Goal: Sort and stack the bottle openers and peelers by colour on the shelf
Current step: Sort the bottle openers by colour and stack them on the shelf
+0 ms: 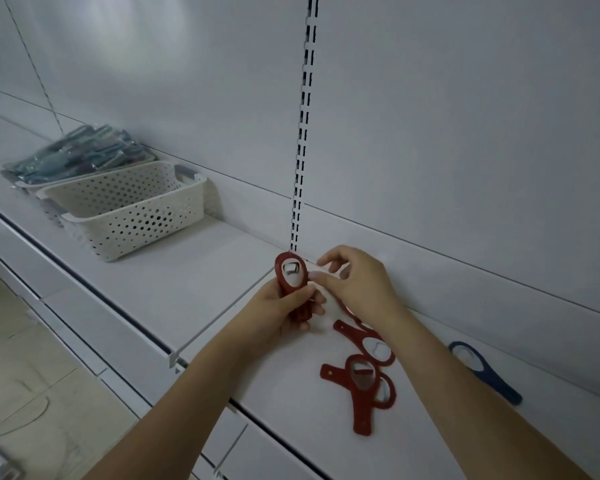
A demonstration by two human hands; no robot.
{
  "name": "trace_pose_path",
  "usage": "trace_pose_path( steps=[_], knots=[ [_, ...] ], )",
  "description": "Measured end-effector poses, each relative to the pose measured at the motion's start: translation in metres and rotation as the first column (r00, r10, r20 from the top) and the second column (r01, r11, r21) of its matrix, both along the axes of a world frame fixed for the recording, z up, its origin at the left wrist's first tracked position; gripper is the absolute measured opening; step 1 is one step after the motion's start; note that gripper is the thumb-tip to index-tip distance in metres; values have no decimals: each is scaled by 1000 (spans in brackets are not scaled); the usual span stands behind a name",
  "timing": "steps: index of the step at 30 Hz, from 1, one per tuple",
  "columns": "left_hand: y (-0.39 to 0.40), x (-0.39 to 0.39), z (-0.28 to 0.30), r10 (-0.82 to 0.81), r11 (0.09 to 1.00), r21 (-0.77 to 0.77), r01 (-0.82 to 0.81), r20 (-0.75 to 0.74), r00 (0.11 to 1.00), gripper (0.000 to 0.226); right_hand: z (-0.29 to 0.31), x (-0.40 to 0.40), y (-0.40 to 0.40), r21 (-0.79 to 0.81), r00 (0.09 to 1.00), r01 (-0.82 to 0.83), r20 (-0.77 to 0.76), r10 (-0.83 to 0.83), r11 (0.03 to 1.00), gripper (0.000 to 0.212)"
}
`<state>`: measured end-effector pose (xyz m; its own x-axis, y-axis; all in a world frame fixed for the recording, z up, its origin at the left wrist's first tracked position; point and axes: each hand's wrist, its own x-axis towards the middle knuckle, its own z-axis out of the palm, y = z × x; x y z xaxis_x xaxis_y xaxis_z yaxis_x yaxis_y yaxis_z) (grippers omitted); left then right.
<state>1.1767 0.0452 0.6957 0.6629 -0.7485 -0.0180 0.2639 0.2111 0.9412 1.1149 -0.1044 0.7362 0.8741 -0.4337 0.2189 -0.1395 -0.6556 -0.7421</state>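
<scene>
My left hand (pixel 281 308) grips a small stack of red bottle openers (pixel 291 277), held upright with the oval heads on top. My right hand (pixel 355 284) is just to its right, fingers loosely curled, fingertips touching the stack's edge. Below my right wrist, several more red bottle openers (pixel 361 379) lie overlapping on the white shelf (pixel 174 289). A single blue bottle opener (pixel 482 372) lies flat on the shelf further right, near the back wall.
A white perforated basket (pixel 129 206) stands on the shelf at the left. Behind it is another basket holding bluish packaged items (pixel 80 155). A slotted upright (pixel 303 133) runs up the back wall. The floor lies beyond the shelf's front edge at lower left.
</scene>
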Motion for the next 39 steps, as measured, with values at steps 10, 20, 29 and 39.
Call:
trace_pose_path(
  steps=[10,20,29,39],
  knots=[
    [-4,6,0,141,990,17,-140,-157,977,30,-8,-87,-33,-290,887,17,-437,-148,957,33],
    [-5,6,-8,92,995,-20,-94,-111,990,23,-21,-93,-24,-296,872,-28,-474,-121,955,41],
    [-5,4,-9,101,995,4,-101,-57,993,26,-18,-91,-15,-157,917,72,-379,-127,985,19],
    [-6,-5,-9,10,997,74,-34,311,950,29,25,-46,-19,-16,990,140,28,-139,990,11]
  ],
)
